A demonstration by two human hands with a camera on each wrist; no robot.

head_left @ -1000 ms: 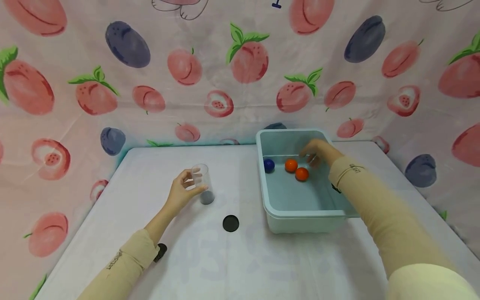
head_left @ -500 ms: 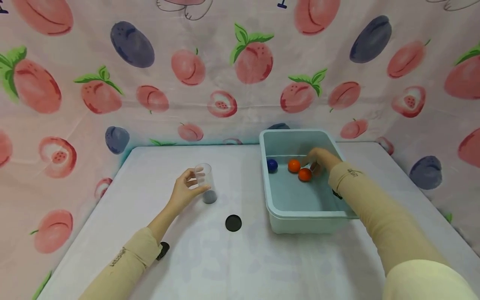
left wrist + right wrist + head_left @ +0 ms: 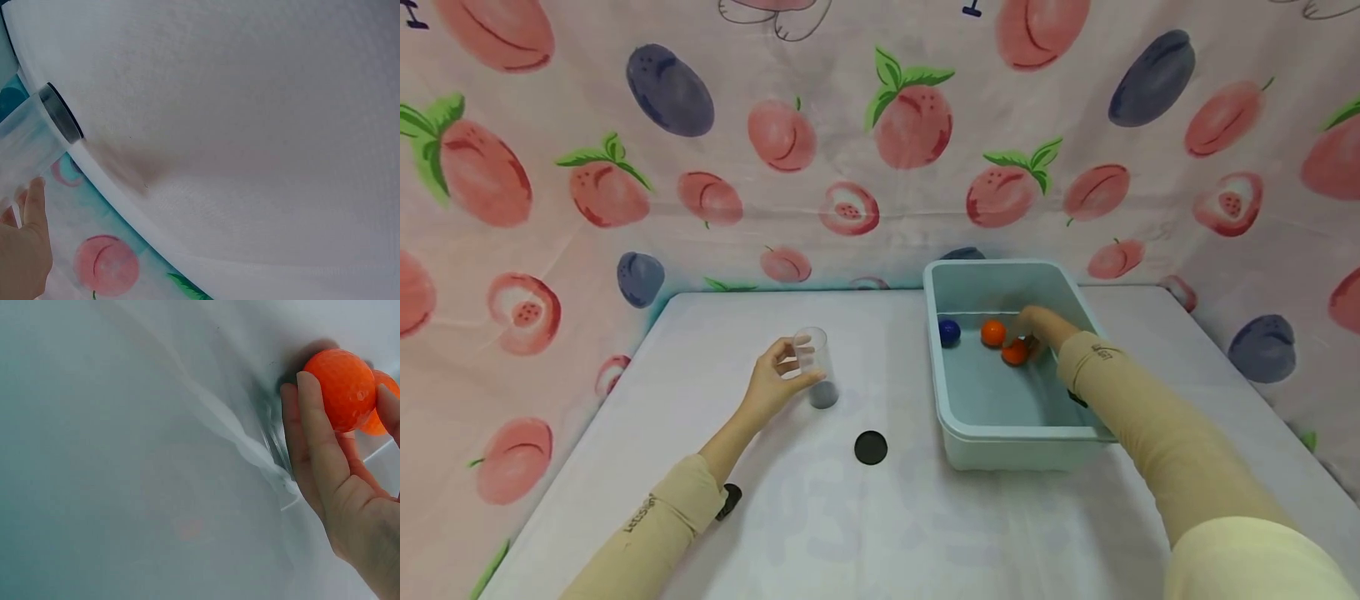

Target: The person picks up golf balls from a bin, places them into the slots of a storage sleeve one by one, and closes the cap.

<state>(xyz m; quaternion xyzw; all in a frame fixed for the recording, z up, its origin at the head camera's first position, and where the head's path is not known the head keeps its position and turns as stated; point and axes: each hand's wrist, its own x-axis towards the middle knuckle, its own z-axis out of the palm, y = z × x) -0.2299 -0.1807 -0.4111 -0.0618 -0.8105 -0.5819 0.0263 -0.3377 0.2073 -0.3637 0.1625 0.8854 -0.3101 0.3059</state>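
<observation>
With its thumb and fingers, my left hand (image 3: 775,379) grips a clear plastic cylinder (image 3: 818,362) with a dark bottom, standing on the table. The left wrist view shows part of that hand (image 3: 25,250) beside the cylinder (image 3: 31,137). Inside the pale blue-green bin (image 3: 1022,432), my right hand (image 3: 1043,327) pinches a dimpled orange golf ball (image 3: 1014,354). In the right wrist view, fingers and thumb lie on opposite sides of this golf ball (image 3: 342,390). A second orange ball (image 3: 993,333) is right behind it, and a dark blue ball (image 3: 950,333) sits near the bin's left wall.
A flat black disc (image 3: 871,447) lies on the white table (image 3: 895,533) between the cylinder and the bin. Behind the table hangs a fruit-print cloth (image 3: 842,133). The bin's raised walls surround my right hand.
My right hand has reached down and left inside the bin and closed its fingers on the nearer orange golf ball. My left hand keeps its grip on the cylinder. The head view has shifted slightly.
</observation>
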